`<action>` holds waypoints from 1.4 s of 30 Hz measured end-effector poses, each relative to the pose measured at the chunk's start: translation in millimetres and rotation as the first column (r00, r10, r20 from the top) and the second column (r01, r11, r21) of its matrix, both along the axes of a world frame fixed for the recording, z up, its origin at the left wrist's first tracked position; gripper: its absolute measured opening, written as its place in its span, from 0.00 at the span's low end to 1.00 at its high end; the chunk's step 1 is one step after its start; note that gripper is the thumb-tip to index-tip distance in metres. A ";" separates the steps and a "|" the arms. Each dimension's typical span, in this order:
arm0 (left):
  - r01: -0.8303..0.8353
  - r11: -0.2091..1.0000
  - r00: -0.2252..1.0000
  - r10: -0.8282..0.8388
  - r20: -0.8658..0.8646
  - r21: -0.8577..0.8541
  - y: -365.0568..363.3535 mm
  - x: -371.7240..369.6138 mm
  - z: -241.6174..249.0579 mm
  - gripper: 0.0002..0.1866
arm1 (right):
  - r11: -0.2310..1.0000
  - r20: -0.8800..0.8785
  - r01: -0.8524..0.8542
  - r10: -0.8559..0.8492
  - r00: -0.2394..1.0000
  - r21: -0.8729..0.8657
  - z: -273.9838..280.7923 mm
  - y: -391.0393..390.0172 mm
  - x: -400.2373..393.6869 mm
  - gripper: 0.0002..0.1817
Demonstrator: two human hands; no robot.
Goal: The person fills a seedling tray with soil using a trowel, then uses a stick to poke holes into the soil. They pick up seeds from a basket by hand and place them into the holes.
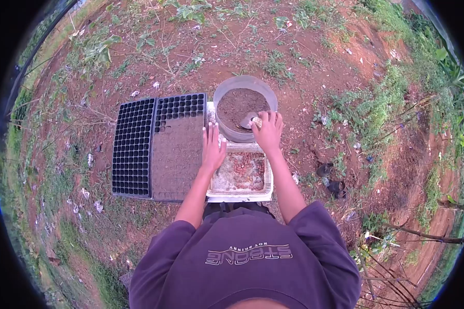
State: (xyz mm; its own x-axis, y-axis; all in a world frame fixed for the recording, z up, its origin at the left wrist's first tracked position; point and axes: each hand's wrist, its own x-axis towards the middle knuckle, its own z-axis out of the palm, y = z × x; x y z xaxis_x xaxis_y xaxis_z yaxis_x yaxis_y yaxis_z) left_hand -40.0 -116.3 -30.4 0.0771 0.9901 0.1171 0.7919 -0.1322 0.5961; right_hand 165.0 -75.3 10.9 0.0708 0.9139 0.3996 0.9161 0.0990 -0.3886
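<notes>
My right hand [268, 131] is closed round the pale handle of a small trowel [249, 119], inside the near right rim of a round translucent tub [226, 85]. The grey blade rests against brown soil [237, 105] in the tub. My left hand [212, 149] lies with fingers stretched forward at the right edge of a black seedling tray [205, 98]. Soil covers most of that tray's cells, while rows at its far end show bare black cells. Between my forearms sits a white rectangular basket [268, 177] holding small reddish seed-like pieces.
A second black seedling tray [133, 147] with bare cells adjoins the filled one on the left. Around them are reddish ground, weeds and scattered white litter. Dark shoes or sandals [336, 188] lie to the right, with dry branches [423, 234] beyond them.
</notes>
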 end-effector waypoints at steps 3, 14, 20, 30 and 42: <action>-0.040 0.996 0.999 0.039 -0.023 -0.076 -27.6 -10.4 -13.3 0.35 | 0.998 -0.067 0.035 -0.031 0.997 0.047 -1.0 -23.0 -10.6 0.27; 0.070 0.977 0.980 -0.106 -0.171 -0.203 -91.6 -36.6 -49.0 0.37 | 0.995 -0.185 -0.075 0.062 0.981 -0.067 -63.4 -130.9 -23.0 0.15; 0.114 0.963 0.931 -0.190 -0.312 -0.245 -89.5 -37.8 -46.6 0.41 | 0.992 -0.225 -0.108 0.091 0.970 -0.064 -94.3 -149.1 -24.2 0.06; 0.108 0.947 0.864 -0.240 -0.443 -0.302 -75.6 -24.5 -44.8 0.40 | 0.978 -0.158 -0.130 0.104 0.982 -0.162 -97.6 -147.3 -16.4 0.13; 0.114 0.961 0.848 -0.226 -0.479 -0.252 -56.0 -8.3 -50.5 0.41 | 0.963 0.014 -0.148 0.155 0.988 -0.227 -108.3 -124.5 -5.6 0.18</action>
State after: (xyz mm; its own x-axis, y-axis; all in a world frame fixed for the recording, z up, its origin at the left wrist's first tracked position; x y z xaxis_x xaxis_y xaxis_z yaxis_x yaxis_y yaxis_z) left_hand -48.3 -172.4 -80.9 0.2389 0.9527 -0.1878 0.9650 -0.2115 0.1550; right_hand 159.4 -199.8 -97.4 -0.0845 0.9795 0.1828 0.9094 0.1508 -0.3877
